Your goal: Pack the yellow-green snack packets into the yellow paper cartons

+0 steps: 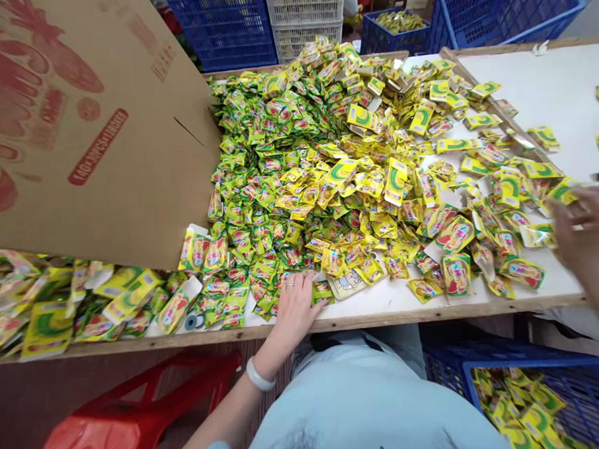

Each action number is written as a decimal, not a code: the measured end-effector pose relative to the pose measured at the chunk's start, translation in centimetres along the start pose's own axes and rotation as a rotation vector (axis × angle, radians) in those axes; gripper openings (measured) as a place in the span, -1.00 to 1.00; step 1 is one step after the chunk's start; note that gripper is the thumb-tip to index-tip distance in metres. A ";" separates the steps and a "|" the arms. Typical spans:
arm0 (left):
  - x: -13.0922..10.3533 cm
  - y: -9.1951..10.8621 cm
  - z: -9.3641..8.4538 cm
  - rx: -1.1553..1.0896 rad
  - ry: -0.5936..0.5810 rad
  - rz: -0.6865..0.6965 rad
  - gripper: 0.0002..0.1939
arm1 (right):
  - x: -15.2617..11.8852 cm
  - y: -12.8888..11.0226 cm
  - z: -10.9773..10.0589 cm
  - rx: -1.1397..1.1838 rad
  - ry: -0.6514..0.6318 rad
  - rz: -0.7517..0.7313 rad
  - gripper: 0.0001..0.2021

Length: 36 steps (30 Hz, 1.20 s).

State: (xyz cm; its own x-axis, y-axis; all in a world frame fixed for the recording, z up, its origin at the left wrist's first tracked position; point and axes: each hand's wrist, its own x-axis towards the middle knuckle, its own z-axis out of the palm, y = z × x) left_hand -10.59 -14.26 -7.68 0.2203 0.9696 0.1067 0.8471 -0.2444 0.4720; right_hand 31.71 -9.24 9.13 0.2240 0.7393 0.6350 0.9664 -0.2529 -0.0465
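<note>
My left hand (296,305) lies palm down at the table's front edge, on the rim of a heap of green packets (264,213), fingers spread. Just right of it is a flat pad with a cartoon print (349,283). Out at the right edge my right hand (585,228), blurred, has its fingers around the end of a small yellow box (563,191). Between the hands spread yellow packets (373,224) and several small printed boxes, one a watermelon box (456,275), some with open flaps.
A large cardboard carton (142,145) stands at the left. A wooden divider (524,132) crosses the table (554,273) at the right. Blue crates (221,23) stand behind; another blue crate (574,384) with yellow boxes is below right. A red stool (104,425) is below left.
</note>
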 end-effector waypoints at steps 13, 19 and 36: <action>-0.5 -2.1 0.5 -0.937 0.175 -0.469 -0.64 | -11.4 -18.0 8.4 1.109 -0.531 0.187 -0.64; 1.1 4.5 2.9 -1.283 0.337 -0.440 -0.55 | -17.6 -22.5 4.7 1.393 -0.605 0.386 -0.67; 4.9 6.8 1.6 -0.902 0.142 0.129 -0.64 | -17.8 -13.6 4.6 1.421 -0.649 0.438 -0.69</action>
State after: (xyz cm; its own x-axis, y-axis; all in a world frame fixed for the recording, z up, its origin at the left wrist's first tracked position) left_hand -2.97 -11.17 -5.32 0.1747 0.9428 0.2838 0.1088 -0.3050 0.9461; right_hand 15.14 -16.12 -5.10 0.1557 0.9877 -0.0158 0.0656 -0.0263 -0.9975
